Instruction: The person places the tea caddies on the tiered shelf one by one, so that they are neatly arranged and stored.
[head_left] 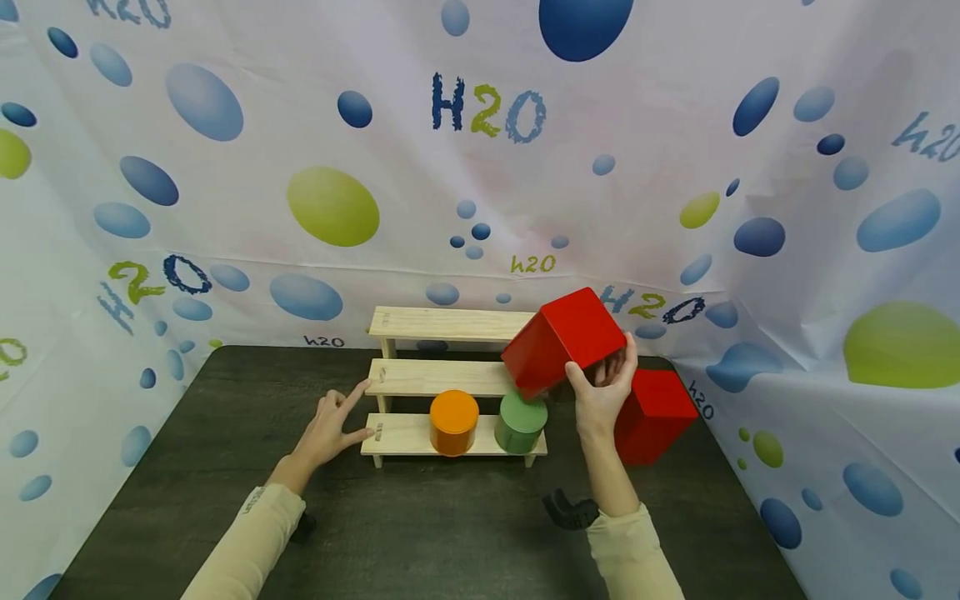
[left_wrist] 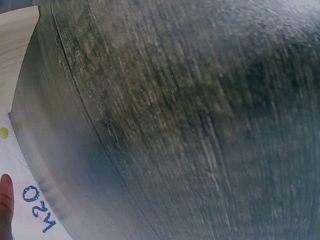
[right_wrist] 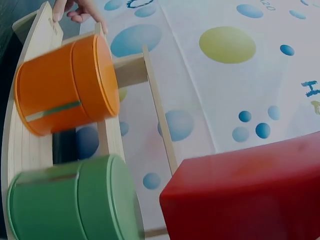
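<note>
A red box (head_left: pixel 573 337), tilted, is gripped in my right hand (head_left: pixel 603 387), with the thumb on its near side. It is held over the right end of a three-step wooden stand (head_left: pixel 435 377); in the right wrist view the same red box (right_wrist: pixel 245 190) fills the lower right corner. My left hand (head_left: pixel 327 427) touches the stand's left ends, index finger at the middle step and thumb at the lowest. On the lowest step stand an orange tin (head_left: pixel 453 423) and, to its right, a green tin (head_left: pixel 521 423). The left wrist view catches just one fingertip (left_wrist: pixel 6 195).
Another red box (head_left: pixel 654 415) stands on the dark table (head_left: pixel 420 533) to the right of the stand. A black object (head_left: pixel 568 510) shows beside my right wrist. A white sheet (head_left: pixel 420 192) with blue and green spots hangs behind and at both sides.
</note>
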